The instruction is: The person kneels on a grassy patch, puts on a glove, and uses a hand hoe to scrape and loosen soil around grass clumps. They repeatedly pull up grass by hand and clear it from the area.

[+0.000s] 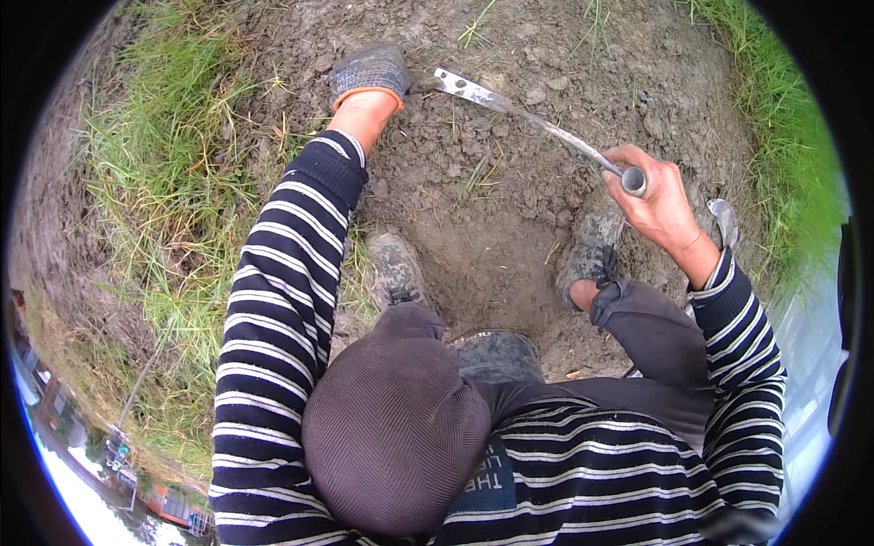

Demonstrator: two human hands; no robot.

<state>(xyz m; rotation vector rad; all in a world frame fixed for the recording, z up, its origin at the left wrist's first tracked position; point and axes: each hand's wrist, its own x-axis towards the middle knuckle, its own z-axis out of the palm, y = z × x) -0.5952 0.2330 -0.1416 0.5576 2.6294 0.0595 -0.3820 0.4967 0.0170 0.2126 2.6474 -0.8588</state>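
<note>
My left hand (371,70), in a grey knit glove with an orange cuff, reaches down to the soil at the upper middle; its fingers are hidden beneath the glove's back. My bare right hand (649,194) is closed around the tubular metal handle of a hand tool (563,136), whose open round end shows between thumb and palm. From there a thin metal shank runs up and left to a flat, shiny blade spotted with mud. The blade's tip lies just right of the glove, close to the ground.
Bare, clumpy soil (505,266) spreads between my camouflage shoes (397,269). Long grass (177,143) grows at the left and along the right edge (795,130). Near my right wrist lies a curved metal piece (725,220). Behind my legs is a dark rounded object (497,356).
</note>
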